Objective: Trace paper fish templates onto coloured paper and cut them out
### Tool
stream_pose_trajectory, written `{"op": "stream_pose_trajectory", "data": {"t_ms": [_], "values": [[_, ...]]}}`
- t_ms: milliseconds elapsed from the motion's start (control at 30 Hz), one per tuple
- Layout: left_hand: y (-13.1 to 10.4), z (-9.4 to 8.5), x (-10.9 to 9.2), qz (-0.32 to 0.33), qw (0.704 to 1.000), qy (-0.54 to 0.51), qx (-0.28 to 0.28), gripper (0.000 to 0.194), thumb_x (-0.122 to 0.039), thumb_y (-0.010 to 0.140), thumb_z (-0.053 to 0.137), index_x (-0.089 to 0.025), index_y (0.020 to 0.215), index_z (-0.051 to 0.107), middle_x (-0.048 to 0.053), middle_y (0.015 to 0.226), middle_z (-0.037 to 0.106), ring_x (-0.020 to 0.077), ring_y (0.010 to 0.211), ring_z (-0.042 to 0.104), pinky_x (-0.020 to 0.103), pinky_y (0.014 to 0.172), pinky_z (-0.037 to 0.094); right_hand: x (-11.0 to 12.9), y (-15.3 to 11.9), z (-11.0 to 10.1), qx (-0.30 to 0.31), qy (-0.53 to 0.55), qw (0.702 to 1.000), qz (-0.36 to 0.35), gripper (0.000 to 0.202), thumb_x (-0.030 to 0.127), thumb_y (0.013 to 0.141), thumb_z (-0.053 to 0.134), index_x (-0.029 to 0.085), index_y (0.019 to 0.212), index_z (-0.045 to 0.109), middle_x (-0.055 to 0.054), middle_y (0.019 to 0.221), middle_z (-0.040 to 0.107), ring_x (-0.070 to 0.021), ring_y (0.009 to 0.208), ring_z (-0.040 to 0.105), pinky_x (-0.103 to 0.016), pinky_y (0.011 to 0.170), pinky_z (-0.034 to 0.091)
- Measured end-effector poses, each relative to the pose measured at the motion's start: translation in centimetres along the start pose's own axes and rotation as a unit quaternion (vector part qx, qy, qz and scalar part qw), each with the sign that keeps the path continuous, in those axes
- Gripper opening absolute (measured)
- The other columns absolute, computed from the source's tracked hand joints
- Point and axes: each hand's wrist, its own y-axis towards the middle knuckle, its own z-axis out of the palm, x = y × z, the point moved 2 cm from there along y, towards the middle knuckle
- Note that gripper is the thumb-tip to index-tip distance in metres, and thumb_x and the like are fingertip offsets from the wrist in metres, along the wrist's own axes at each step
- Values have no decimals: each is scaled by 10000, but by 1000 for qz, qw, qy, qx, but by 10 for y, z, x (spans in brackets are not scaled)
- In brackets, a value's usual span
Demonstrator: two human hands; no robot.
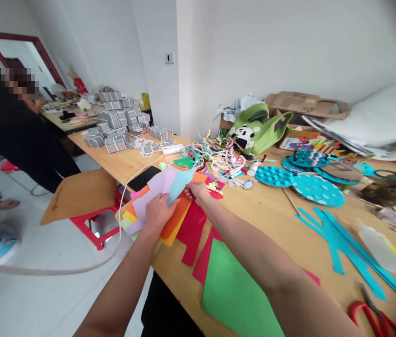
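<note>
A fan of coloured craft sheets (152, 196) in lilac, orange and yellow lies at the table's left edge; whether they are felt or paper I cannot tell. My left hand (160, 209) is closed on the lower part of a light blue sheet (181, 181), its thumb on top. With its fingertips, my right hand (198, 192) pinches the right edge of that same sheet. Under and beside my hands are orange sheets (180, 210) and cut red pieces (192, 229). Nearer me, a large green sheet (234, 290) lies partly beneath my right forearm.
Red-handled scissors (371, 313) and blue strips (341, 243) lie to the right. Blue dotted discs (319, 189), tangled pipe cleaners (215, 157) and a green panda bag (257, 133) sit behind. A white cable (120, 229) hangs past a red stool (92, 229). Another person (15, 117) stands left.
</note>
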Motion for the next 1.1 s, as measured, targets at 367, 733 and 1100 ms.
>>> {"op": "stream_pose_trajectory", "data": {"t_ms": [367,733,1100], "values": [[3,1,8,-55,995,-78,-16,324,-312,931,413,-171,979,701,105,906,699,227,834,648,300,735,423,29,-4,-17,-10,-67,993,-96,151,161,890,536,142,744,571,66,407,525,-40,315,447,-131,345,315],[13,0,29,-160,964,-210,-12,239,-378,811,592,-202,894,730,58,865,743,215,791,670,279,692,454,2,-7,-12,65,-39,997,-34,153,223,896,581,119,787,552,-25,590,652,-126,446,638,-227,488,547],[16,10,38,-136,945,-299,10,333,-464,771,600,-152,761,716,2,669,693,155,636,627,223,584,444,4,-1,22,84,-54,995,-24,271,374,869,611,109,917,575,-41,572,645,-186,471,660,-291,487,573]]}}
